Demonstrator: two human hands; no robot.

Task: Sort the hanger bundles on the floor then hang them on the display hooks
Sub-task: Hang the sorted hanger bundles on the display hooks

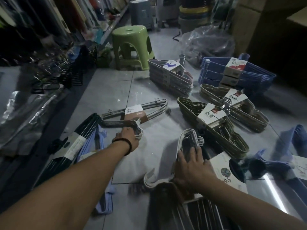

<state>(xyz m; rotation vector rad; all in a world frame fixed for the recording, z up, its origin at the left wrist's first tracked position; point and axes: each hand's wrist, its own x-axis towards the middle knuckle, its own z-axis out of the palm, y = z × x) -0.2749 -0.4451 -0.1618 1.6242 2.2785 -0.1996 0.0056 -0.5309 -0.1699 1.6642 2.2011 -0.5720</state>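
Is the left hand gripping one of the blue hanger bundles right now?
No: the left hand grips the hooks of the grey hanger bundle with the brown label, while the blue stack lies untouched beyond.

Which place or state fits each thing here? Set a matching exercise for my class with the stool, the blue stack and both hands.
Things
1. stool
2. blue stack
3. left hand
4. right hand

Places or states
A. rests on the white hangers
B. stands upright, left of the grey stack
C. grips the hooks of the wire bundle
D. lies at far right, behind the olive bundles

Pairs: 1-B, 2-D, 3-C, 4-A
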